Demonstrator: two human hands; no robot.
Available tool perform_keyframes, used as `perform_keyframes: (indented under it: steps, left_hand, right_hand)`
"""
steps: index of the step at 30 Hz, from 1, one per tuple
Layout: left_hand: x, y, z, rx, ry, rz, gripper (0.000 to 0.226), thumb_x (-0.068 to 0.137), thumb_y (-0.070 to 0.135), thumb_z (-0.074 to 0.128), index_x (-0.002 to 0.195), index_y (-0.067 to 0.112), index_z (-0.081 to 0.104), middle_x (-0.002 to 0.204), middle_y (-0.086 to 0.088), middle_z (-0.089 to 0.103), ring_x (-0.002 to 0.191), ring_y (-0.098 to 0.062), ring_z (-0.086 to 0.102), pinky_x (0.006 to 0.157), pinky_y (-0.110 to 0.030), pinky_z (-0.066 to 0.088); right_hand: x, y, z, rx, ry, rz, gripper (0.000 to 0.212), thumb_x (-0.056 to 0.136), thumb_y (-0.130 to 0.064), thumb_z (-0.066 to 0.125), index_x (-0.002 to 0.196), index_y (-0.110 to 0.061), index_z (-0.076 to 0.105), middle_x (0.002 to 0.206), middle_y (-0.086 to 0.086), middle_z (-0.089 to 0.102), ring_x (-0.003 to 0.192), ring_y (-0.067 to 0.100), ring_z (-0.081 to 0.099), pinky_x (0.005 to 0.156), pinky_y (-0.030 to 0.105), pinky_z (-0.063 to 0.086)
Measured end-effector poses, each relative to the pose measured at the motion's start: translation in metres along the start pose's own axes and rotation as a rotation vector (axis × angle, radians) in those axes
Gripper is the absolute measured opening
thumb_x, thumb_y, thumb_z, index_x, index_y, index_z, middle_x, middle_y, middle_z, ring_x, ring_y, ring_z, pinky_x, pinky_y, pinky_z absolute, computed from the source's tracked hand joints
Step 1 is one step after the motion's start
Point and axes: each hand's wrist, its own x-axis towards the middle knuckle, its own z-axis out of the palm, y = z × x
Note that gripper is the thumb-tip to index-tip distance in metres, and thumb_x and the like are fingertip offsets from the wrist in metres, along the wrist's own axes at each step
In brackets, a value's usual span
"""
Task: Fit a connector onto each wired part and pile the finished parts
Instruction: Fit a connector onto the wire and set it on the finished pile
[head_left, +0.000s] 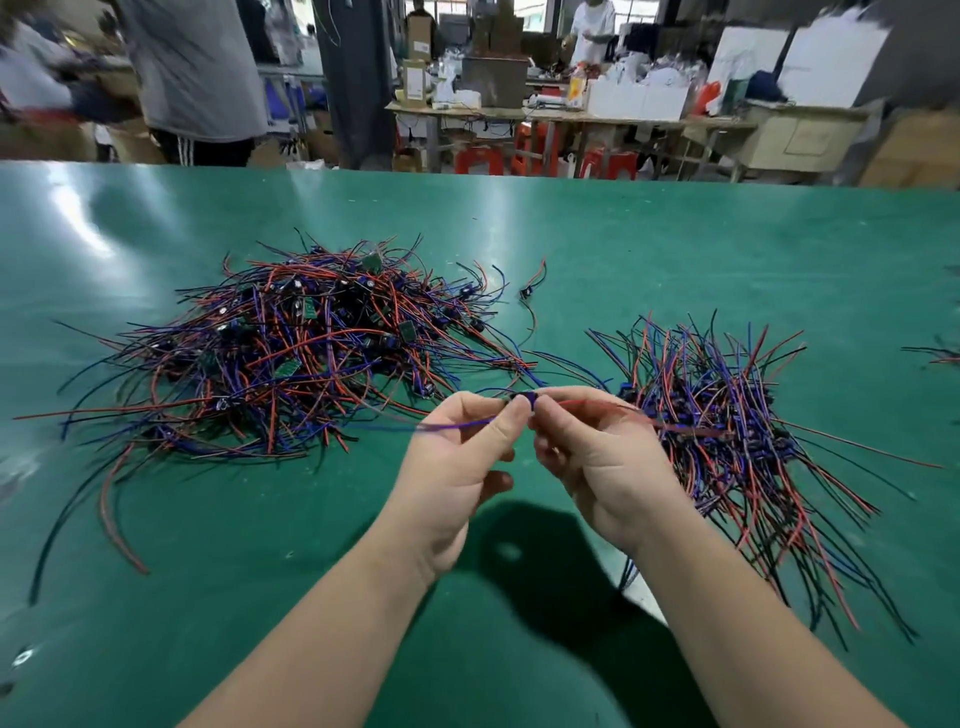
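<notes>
A person's left hand (457, 457) and right hand (597, 457) meet at the centre of the frame above a green table (675, 234). The thumb and forefinger of each are curled in and pinch a small dark wired part (522, 401) from either side. Its blue lead trails left and its red lead right. A large tangled pile (291, 353) of red, blue and black wired boards lies at centre left. A smaller pile (727, 415) lies at right, just beside the right hand. A stray part (530, 291) lies between them, farther back.
</notes>
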Motion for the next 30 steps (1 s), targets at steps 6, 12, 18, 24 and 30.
perform_keyframes:
  steps: [6,12,18,24,30]
  left_hand:
    - [0.002,-0.008,-0.004,0.422,-0.149,0.226,0.017,0.077,0.009,0.075,0.081,0.018,0.061,0.071,0.009,0.066,0.063,-0.007,0.056,0.057,-0.023,0.049]
    - [0.004,0.005,0.000,0.119,0.017,0.001,0.031,0.089,0.036,0.056,0.082,0.007,0.067,0.064,-0.006,0.068,0.047,-0.012,0.061,0.046,-0.023,0.052]
    - [-0.001,-0.003,0.001,0.273,-0.053,0.002,0.008,0.082,0.010,0.071,0.075,0.006,0.069,0.063,-0.006,0.070,0.056,-0.016,0.068,0.049,-0.019,0.051]
    - [-0.005,-0.001,0.000,0.344,-0.264,-0.150,0.014,0.087,0.004,0.064,0.073,0.006,0.066,0.063,-0.006,0.070,0.053,-0.016,0.067,0.050,-0.021,0.051]
    - [-0.010,0.005,-0.006,0.459,-0.501,-0.181,0.019,0.087,0.009,0.067,0.069,0.015,0.068,0.069,-0.006,0.072,0.059,-0.017,0.069,0.052,-0.021,0.051]
  right_hand:
    - [0.003,-0.005,-0.005,0.163,0.050,0.101,0.015,0.068,-0.016,0.063,0.080,-0.006,0.062,0.061,0.003,0.063,0.054,0.010,0.059,0.056,0.022,0.049]
    - [0.004,-0.015,-0.018,0.068,-0.029,0.043,0.015,0.069,-0.017,0.062,0.062,-0.013,0.075,0.059,0.000,0.064,0.052,0.006,0.058,0.052,0.014,0.049]
    - [0.006,-0.005,-0.019,-0.302,0.038,-0.040,0.017,0.068,-0.024,0.071,0.066,-0.008,0.067,0.058,0.005,0.062,0.053,0.013,0.053,0.053,0.021,0.042]
    - [0.008,-0.030,-0.038,-0.109,0.333,-0.082,0.014,0.084,-0.011,0.066,0.071,-0.005,0.064,0.060,0.005,0.068,0.051,0.011,0.064,0.041,0.016,0.047]
    - [0.003,-0.045,-0.049,-0.052,0.513,-0.168,0.019,0.085,-0.007,0.067,0.069,-0.009,0.057,0.047,0.001,0.061,0.039,0.009,0.058,0.035,0.013,0.035]
